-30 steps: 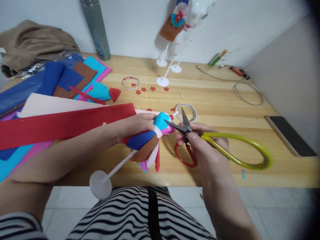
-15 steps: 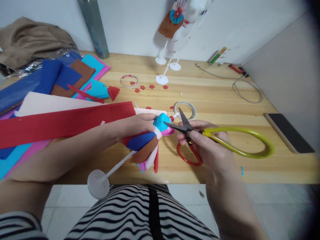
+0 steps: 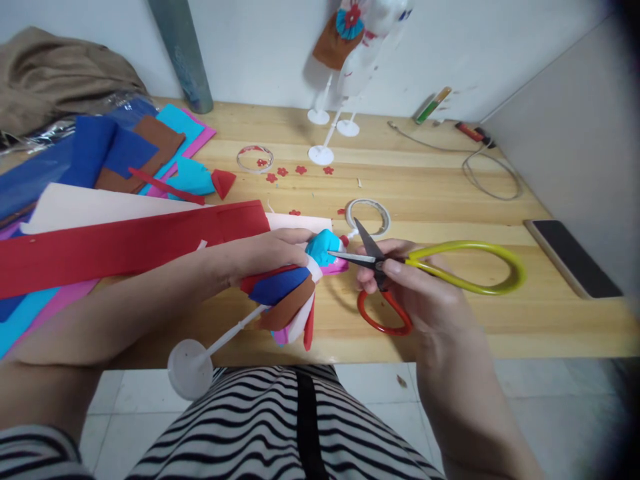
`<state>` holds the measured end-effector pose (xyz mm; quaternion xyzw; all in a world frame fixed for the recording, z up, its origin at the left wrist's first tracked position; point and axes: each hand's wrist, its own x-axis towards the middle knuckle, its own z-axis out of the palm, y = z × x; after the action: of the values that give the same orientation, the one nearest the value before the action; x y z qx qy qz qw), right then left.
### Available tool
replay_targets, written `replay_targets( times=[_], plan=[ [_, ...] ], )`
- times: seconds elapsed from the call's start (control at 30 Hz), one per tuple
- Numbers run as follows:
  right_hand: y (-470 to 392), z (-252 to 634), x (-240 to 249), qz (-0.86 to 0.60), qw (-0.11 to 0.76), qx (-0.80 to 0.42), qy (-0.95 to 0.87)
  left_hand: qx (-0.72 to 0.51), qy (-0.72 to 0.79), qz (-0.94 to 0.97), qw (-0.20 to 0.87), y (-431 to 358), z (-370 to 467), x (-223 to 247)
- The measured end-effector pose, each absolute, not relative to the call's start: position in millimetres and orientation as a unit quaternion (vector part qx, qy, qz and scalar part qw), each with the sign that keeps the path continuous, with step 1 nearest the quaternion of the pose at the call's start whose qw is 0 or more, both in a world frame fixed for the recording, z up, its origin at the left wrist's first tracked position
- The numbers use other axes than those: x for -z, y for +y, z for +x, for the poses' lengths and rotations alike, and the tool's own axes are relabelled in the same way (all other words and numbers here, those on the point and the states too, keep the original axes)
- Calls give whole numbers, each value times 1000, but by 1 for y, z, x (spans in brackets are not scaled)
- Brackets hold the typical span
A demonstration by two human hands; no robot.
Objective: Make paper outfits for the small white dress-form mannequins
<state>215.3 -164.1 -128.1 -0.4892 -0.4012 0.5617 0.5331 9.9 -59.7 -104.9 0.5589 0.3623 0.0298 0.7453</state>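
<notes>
Left hand (image 3: pixel 273 253) holds a many-coloured figure (image 3: pixel 290 293), its white base (image 3: pixel 191 368) toward eight o'clock; right hand (image 3: pixel 417 283) holds scissors (image 3: pixel 379 265), blades parted, one tip at the figure's cyan piece (image 3: pixel 323 245). On the surface (image 3: pixel 430 187), a phone (image 3: pixel 575 259) lies at three o'clock.

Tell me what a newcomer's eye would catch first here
Probably the open yellow-and-red-handled scissors in the right hand, one blade pointing at a multicoloured bundle. The left hand grips that bundle; its white stand juts toward the person. To the left, a long red strip lies over coloured sheets.
</notes>
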Motion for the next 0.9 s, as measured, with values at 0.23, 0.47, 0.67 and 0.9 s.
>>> replay_targets(
  times=[0.23, 0.47, 0.67, 0.9],
  plan=[
    [-165, 219, 127, -501, 519, -559, -409, -26, 351, 567, 745, -59, 7, 107],
    [-166, 221, 125, -481, 519, -585, -398, -5, 366, 554, 748, -61, 9, 105],
    [-173, 223, 127, -478, 527, -577, -401, 7, 388, 556, 735, -62, 9, 105],
    [-178, 226, 130, -462, 519, -578, -428, 28, 413, 542, 732, -65, 12, 95]
  ],
)
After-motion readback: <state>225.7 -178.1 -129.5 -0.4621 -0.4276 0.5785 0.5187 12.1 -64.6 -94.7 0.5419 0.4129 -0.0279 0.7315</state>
